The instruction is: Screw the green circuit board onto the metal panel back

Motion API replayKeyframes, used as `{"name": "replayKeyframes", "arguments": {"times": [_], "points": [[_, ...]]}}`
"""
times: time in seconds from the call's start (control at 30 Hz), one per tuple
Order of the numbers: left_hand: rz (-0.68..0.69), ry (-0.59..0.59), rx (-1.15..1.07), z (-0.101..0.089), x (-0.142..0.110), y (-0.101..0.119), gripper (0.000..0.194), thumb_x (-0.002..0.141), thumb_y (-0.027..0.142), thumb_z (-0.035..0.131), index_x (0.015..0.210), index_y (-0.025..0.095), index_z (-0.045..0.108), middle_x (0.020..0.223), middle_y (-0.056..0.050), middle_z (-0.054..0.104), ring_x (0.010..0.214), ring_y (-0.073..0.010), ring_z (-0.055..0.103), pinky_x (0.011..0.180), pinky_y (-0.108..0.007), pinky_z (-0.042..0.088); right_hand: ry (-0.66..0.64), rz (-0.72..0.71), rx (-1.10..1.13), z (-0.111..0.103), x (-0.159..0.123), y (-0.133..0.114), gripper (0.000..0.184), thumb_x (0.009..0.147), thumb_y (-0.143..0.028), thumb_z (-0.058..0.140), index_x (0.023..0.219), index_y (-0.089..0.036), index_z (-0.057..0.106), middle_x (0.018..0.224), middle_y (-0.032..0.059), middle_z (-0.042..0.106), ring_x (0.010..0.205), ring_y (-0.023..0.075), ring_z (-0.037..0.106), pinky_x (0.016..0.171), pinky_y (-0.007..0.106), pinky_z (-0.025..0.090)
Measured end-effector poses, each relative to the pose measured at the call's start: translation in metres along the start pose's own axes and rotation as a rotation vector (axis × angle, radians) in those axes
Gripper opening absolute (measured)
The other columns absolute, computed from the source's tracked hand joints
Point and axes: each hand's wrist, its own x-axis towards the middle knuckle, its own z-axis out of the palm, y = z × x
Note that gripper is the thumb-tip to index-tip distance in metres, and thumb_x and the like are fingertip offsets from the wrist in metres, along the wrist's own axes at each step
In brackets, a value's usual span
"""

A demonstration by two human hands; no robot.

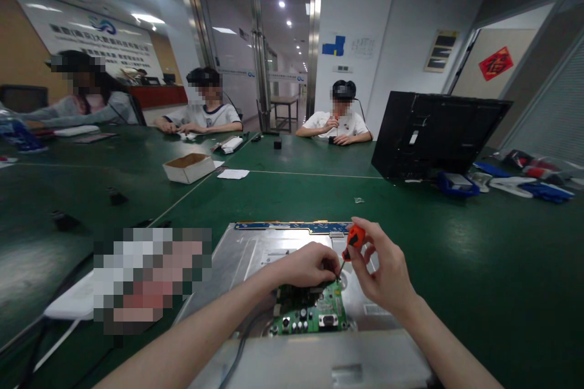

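A screwdriver (354, 239) with an orange and black handle is held in my right hand (381, 264), its thin shaft slanting down to the upper right corner of a green circuit board (314, 310). Close to the tip, my left hand (314, 264) has its thumb and fingers pinched together over the board's upper edge; whatever lies between them is hidden. The board sits on a silver metal panel (219, 273), along whose far edge runs a narrow blue circuit strip (278, 227). A grey cable (241, 346) crosses the panel's near part.
On the green table (292, 194) stand a small open box (189, 168) and a black monitor casing (438, 134) at the right. Blue and white gloves (524, 185) lie beyond it. Cables (43, 334) run at the left. Several people sit across the table.
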Motion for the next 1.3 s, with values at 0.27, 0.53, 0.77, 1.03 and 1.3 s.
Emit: {"name": "replayKeyframes", "arguments": {"times": [0.27,0.53,0.77,1.03,1.3], "points": [[0.014,0.003,-0.010,0.000,0.000,0.001,0.015,0.072,0.004,0.059,0.080,0.013,0.068,0.070,0.001,0.065,0.065,-0.0139,0.056,0.061,-0.021,0.041,0.017,-0.056,-0.092,0.000,0.002,0.004,0.042,0.087,-0.019,0.059,0.125,-0.025,0.043,0.082,-0.0007,0.058,0.054,0.0097,0.049,0.046,0.022,0.042],[-0.007,0.019,0.035,-0.001,0.000,0.002,0.010,0.073,0.008,0.062,0.075,0.016,0.068,0.067,0.003,0.062,0.063,-0.0128,0.055,0.059,-0.020,0.039,-0.162,0.014,-0.193,-0.019,0.024,-0.008,0.024,0.086,-0.020,0.054,0.110,-0.020,0.050,0.083,0.0018,0.063,0.062,0.0124,0.057,0.053,0.023,0.042],[-0.010,0.021,0.018,0.000,0.000,0.001,0.013,0.071,0.006,0.060,0.075,0.016,0.068,0.069,0.002,0.063,0.066,-0.0131,0.056,0.061,-0.020,0.041,-0.486,0.077,-0.688,-0.028,0.065,-0.020,0.031,0.081,-0.050,0.065,0.070,-0.021,0.057,0.057,0.0006,0.060,0.050,0.0166,0.055,0.046,0.026,0.020],[-0.023,0.020,0.000,0.001,0.000,-0.002,0.013,0.071,0.004,0.061,0.076,0.014,0.068,0.072,0.000,0.066,0.068,-0.0143,0.059,0.064,-0.021,0.042,-0.687,0.013,-0.443,-0.039,0.081,-0.023,0.004,0.079,-0.023,0.064,0.081,-0.023,0.060,0.075,-0.0003,0.069,0.066,0.0175,0.063,0.051,0.027,0.027],[-0.035,0.046,0.023,0.002,-0.004,0.000,0.015,0.071,0.004,0.060,0.076,0.016,0.067,0.074,0.001,0.065,0.069,-0.0146,0.058,0.062,-0.021,0.042,-0.716,-0.017,-0.563,-0.034,0.085,-0.017,0.028,0.085,-0.047,0.062,0.072,-0.022,0.058,0.057,0.0009,0.061,0.052,0.0172,0.057,0.047,0.028,0.019]]}}
